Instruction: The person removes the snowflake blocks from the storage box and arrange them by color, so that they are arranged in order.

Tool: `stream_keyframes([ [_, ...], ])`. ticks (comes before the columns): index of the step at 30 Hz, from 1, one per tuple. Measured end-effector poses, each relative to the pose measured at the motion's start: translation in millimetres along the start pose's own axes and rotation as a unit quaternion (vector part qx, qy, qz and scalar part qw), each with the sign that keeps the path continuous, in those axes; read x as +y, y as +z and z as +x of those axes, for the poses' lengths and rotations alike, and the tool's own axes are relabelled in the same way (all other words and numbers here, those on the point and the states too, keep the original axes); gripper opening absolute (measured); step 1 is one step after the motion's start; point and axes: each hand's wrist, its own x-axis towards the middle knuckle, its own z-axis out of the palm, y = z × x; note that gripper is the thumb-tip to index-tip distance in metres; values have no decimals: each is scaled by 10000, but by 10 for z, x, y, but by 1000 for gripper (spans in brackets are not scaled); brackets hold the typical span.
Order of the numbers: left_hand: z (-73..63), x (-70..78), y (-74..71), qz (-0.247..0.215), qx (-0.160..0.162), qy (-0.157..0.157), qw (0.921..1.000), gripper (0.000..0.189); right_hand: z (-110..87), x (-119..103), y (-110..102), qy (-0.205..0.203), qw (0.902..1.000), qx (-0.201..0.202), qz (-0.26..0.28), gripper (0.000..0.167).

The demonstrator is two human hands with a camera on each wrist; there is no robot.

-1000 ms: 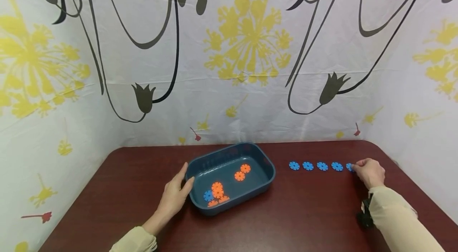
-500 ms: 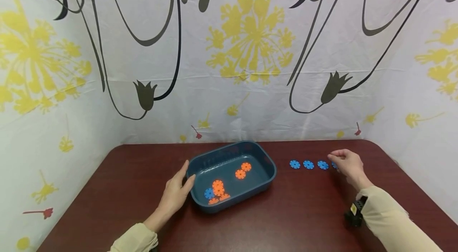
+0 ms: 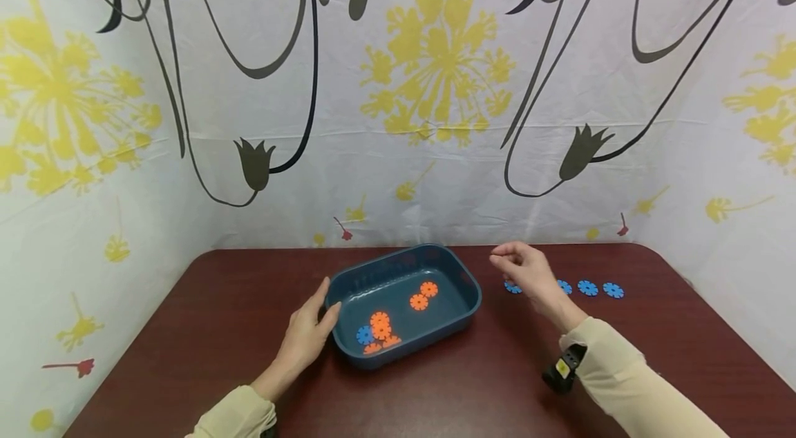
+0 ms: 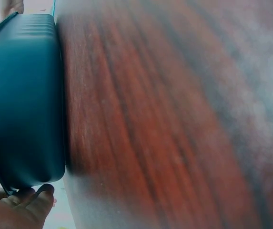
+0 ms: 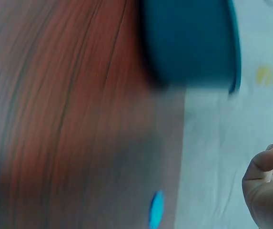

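Observation:
My left hand [image 3: 305, 331] grips the left end of a dark teal plastic basin [image 3: 407, 353], thumb at the rim and fingers along the outside wall. In the left wrist view, fingertips [image 4: 41, 198] press on the basin's end wall. Inside the basin lie several orange notched discs [image 3: 381, 324] and a blue notched disc [image 3: 365, 335]. My right hand [image 3: 528, 272] is in the air right of the basin, fingers loosely bent, with nothing seen between them. It partly covers a row of blue notched discs [image 3: 587, 288] on the table; one blue disc [image 5: 156, 210] shows below it in the right wrist view.
The dark red wooden table [image 3: 261, 286] has rounded back corners. Behind it hangs a white cloth [image 3: 373, 168] printed with yellow and grey flowers. A black device [image 3: 564, 367] is strapped to the right wrist.
My right hand has let go of the blue disc at the row's right end and moved left over the row toward the basin. My left hand and the basin stay put.

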Motion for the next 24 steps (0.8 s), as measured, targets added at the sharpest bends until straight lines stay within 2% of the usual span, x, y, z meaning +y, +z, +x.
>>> stream_keyframes([
  [6,6,6,-4,25,5,-7,10000,61,-22,-225,415,-323,9982,-458,211,27],
  [12,0,6,-13,20,-13,-16,10000,61,-51,-334,770,-485,9916,-1156,330,18],
  [19,-7,0,-16,-4,-31,1,10000,61,-57,-392,1129,-498,9767,-2075,213,17],
  [24,-8,3,-18,7,-28,19,10000,61,-51,-430,1342,-553,9673,-2466,204,19],
])
